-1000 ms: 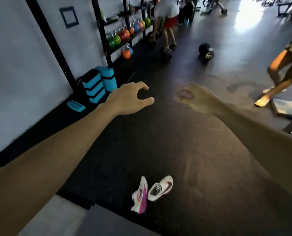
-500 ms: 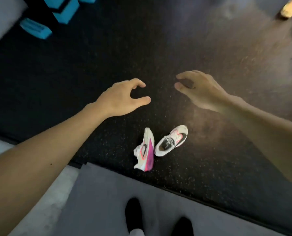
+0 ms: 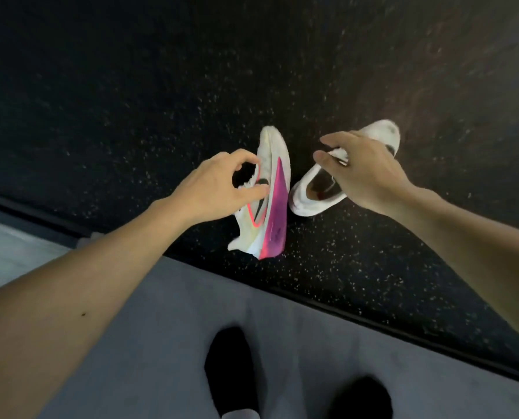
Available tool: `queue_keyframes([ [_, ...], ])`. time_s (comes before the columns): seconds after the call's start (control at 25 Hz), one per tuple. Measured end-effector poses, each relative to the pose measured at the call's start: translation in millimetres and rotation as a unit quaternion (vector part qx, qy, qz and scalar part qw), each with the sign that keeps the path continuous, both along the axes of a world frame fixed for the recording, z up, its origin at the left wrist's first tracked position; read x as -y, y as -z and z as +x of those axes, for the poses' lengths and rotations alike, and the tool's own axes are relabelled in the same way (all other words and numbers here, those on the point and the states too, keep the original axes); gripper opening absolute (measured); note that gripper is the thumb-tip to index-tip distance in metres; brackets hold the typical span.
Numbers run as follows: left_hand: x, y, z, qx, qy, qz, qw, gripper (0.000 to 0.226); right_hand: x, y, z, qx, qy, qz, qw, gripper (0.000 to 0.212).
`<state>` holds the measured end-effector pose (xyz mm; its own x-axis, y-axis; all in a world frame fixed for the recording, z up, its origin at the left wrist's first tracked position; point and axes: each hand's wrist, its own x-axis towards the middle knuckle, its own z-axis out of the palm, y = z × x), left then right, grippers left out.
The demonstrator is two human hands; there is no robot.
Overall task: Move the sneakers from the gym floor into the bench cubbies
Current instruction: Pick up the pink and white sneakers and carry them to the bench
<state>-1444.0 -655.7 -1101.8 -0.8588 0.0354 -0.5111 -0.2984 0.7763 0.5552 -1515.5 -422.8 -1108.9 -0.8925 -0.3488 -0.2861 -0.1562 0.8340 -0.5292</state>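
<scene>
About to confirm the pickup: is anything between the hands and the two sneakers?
Nothing visible. The left hand is at the collar of the tipped-over pink-soled sneaker, and the right hand pinches the tongue of the upright white sneaker. Only bare black rubber floor surrounds them. The bench cubbies are out of view.

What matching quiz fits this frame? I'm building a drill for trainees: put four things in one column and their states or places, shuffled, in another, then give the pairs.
Column A
1. pink-sided sneaker
2. white sneaker
3. left hand
4. grey mat

Column B
a. upright on its sole, opening facing up
b. nearest the viewer, under two dark-socked feet
c. lying on its side on the speckled floor
d. fingers curled at a sneaker's collar

Pairs: 1-c, 2-a, 3-d, 4-b
</scene>
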Motion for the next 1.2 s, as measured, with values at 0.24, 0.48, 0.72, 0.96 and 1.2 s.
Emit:
queue_keyframes([
  [0.24, -4, 81, 43, 0.006, -0.016, -0.017, 1.0, 0.069, -2, 73, 43, 0.045, -0.012, 0.036, 0.998, 0.046],
  [0.48, -10, 112, 60, 0.056, -0.11, -0.031, 0.992, 0.069, 9, 98, 65, 0.076, 0.02, 0.028, 0.996, 0.033],
  [0.72, -30, 125, 55, 0.097, -0.26, 0.097, 0.956, 0.065, 12, 107, 62, 0.073, 0.063, 0.009, 0.995, 0.027],
  [0.96, -36, 97, 48, 0.006, -0.144, 0.084, 0.986, 0.066, 8, 101, 65, 0.024, 0.106, 0.04, 0.993, 0.031],
  [1.2, -48, 30, 26, -0.104, -0.032, -0.03, 0.994, 0.061, -13, 56, 65, -0.001, 0.092, 0.021, 0.996, 0.022],
])
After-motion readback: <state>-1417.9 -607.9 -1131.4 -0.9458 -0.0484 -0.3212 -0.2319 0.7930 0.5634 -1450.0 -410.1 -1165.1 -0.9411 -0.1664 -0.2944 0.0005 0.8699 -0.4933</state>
